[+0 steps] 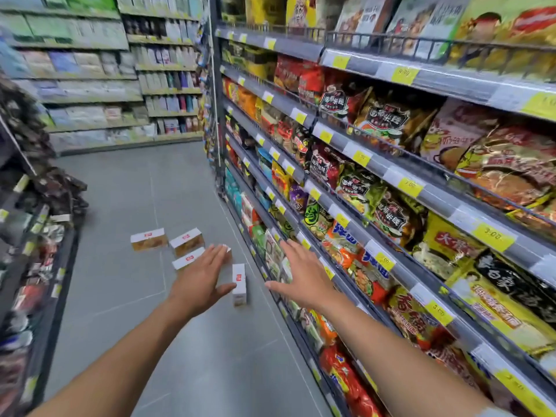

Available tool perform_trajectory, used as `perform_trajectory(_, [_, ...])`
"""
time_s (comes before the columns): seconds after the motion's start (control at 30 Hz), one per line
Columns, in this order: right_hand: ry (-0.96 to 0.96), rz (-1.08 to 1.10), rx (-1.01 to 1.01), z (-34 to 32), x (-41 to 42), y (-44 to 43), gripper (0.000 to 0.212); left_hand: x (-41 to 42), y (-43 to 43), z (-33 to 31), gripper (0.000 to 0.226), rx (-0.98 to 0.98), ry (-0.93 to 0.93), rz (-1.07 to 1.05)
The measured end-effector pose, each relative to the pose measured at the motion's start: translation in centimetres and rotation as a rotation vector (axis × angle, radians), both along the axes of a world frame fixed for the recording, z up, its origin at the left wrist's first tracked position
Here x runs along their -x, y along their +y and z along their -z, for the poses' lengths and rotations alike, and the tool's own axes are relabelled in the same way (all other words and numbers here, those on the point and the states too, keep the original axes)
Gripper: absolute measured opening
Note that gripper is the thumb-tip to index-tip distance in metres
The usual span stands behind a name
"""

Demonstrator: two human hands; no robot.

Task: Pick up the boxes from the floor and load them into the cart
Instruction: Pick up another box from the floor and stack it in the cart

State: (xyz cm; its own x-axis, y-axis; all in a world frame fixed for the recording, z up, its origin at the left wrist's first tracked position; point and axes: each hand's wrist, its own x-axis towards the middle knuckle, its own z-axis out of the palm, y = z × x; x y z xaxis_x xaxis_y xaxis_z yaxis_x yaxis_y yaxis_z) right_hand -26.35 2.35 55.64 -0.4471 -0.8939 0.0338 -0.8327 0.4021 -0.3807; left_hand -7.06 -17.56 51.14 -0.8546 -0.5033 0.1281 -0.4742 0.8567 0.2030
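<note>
Boxes [149, 239] lie scattered on the grey floor [120, 296] mid-aisle: three bunched to the left, one [239, 284] apart, nearer the right-hand shelves [376, 164]. My left hand [200, 279] is wide open and empty, overlapping the cluster in view. My right hand [301, 278] is equally spread and empty, in front of the noodle packets.

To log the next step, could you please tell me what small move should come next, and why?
Probably lower both hands to the nearest box: the left hand and right hand are open and empty, and that box shows between them on the floor.
</note>
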Motion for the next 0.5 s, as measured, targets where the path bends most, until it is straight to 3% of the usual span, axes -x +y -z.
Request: perform_trajectory(0.5, [-0.065, -0.095, -0.089, 6.0, 6.7, -17.7, 0.11, 2.8, -15.1, 5.0, 0.094, -0.091, -0.093, -0.145])
